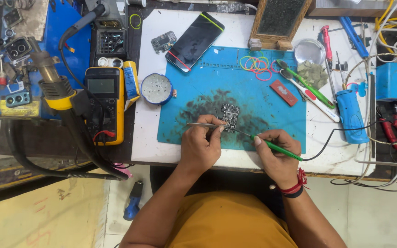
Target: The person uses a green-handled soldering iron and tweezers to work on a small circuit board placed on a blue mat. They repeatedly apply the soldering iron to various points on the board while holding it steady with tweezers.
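A small dark circuit board (230,116) lies on a blue work mat (272,115) stained with dark smudges. My left hand (201,147) grips thin metal tweezers (203,124), whose tips reach the board's lower left edge. My right hand (276,154) holds a green-handled soldering iron (272,148) like a pen, and its metal tip touches the board's lower right side. A black cord runs from the iron off to the right.
A black smartphone (195,40) and a small board (163,41) lie behind the mat. A round tin (156,88), a yellow multimeter (105,102) and a hot-air gun (53,82) stand left. Rubber bands (256,63), toothbrushes (306,87), a blue bottle (351,115) and tangled cables sit right.
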